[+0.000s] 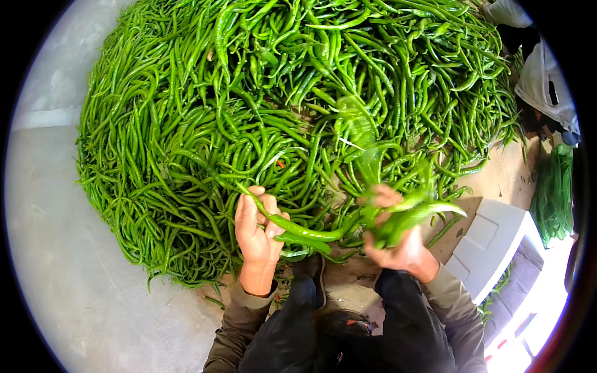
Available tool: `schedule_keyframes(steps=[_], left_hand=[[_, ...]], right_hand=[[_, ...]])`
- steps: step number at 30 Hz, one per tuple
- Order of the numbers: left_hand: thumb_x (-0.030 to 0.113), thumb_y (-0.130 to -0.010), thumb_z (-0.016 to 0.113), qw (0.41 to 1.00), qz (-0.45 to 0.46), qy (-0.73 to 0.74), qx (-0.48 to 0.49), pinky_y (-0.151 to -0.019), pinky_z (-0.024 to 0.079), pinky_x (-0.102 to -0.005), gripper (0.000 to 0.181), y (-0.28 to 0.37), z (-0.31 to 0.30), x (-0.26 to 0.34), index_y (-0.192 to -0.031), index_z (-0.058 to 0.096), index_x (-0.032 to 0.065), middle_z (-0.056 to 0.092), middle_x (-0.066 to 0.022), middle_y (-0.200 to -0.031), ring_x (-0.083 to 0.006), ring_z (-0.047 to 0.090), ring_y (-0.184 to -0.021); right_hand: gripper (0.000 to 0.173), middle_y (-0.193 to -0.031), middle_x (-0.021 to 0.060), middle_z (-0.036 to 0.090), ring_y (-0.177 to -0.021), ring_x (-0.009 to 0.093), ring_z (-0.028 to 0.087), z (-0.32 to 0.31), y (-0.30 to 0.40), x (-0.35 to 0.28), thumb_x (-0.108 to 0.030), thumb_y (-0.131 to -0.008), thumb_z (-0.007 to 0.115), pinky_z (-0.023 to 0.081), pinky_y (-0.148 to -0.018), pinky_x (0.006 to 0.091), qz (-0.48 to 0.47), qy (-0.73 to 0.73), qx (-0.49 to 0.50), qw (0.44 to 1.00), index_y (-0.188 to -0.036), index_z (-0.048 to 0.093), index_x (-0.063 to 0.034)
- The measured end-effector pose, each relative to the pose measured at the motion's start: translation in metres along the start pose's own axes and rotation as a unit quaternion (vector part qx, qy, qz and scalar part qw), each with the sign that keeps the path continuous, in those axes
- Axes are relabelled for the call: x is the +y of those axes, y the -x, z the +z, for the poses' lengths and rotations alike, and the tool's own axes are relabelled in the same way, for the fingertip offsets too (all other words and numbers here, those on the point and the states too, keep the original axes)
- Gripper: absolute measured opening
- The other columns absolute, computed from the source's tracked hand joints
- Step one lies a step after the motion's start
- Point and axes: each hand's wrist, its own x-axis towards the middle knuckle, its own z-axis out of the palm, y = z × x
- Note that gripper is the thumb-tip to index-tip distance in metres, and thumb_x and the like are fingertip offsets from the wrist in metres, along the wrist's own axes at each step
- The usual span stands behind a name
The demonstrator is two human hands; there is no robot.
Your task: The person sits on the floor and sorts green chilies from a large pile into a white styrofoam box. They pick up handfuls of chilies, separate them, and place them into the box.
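A large heap of long green chili peppers lies on the floor in front of me. My left hand is closed on long green peppers at the near edge of the heap, their far ends reaching towards my other hand. To the right, my right hand holds a bunch of green peppers; the bunch and fingers are blurred by motion. A small red piece and a thin pale strip lie among the heaped peppers.
A white foam box stands at the right beside my sleeve, with some peppers near it. Beyond it lies a green mesh bag. Grey cloth shows at the upper right rim. My legs and shoes are at the heap's near edge.
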Motion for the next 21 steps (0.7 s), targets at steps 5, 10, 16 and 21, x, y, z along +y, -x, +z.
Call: schedule_keyframes(steps=[5,10,16,21], left_hand=[[0.031,-0.111,0.038,0.994,-0.097,0.003,0.04,-0.047,0.035,-0.0236,0.032,0.004,0.002,-0.017,-0.115,0.06,0.0077,0.063,-0.0024,-0.086,-0.0063,0.039,-0.046],[0.033,-0.108,0.038,0.995,-0.04,0.084,0.033,-0.054,0.037,-0.0262,0.044,-0.002,-0.01,-0.016,-0.136,0.054,0.0037,0.066,-0.0096,-0.114,-0.0086,0.041,-0.054],[0.021,-0.1,0.049,0.929,0.348,-0.108,-0.069,-0.06,0.039,-0.0317,0.039,0.015,0.017,0.002,-0.133,0.052,0.0001,0.058,-0.0164,-0.128,-0.0133,0.048,-0.062],[0.0,-0.085,0.066,0.738,0.465,-0.251,-0.42,-0.056,0.042,-0.0355,0.028,0.036,0.028,-0.033,-0.112,0.06,-0.002,0.058,-0.0157,-0.106,-0.0227,0.055,-0.064]], right_hand=[[0.03,-0.079,0.0178,0.063,-0.066,0.038,0.062,0.048,0.016,-0.011,-0.016,-0.072,0.085,0.051,-0.06,0.0412,0.093,-0.075,-0.087,0.989,-0.089,0.062,-0.0046],[0.019,-0.072,0.0032,0.062,-0.061,0.013,0.057,0.04,0.018,-0.025,-0.008,-0.078,0.074,0.046,-0.056,0.0312,0.311,-0.231,0.041,0.921,-0.087,0.059,-0.0016],[0.011,-0.067,0.011,0.063,-0.053,0.021,0.061,0.021,0.011,-0.02,-0.003,-0.081,0.067,0.055,-0.056,0.036,0.436,-0.527,0.253,0.684,-0.09,0.061,0.0015],[0.029,-0.093,0.0149,0.074,-0.08,0.023,0.073,0.054,0.025,-0.042,-0.019,-0.089,0.079,0.062,-0.073,0.0375,0.518,-0.61,0.062,0.597,-0.105,0.068,0.0018]])
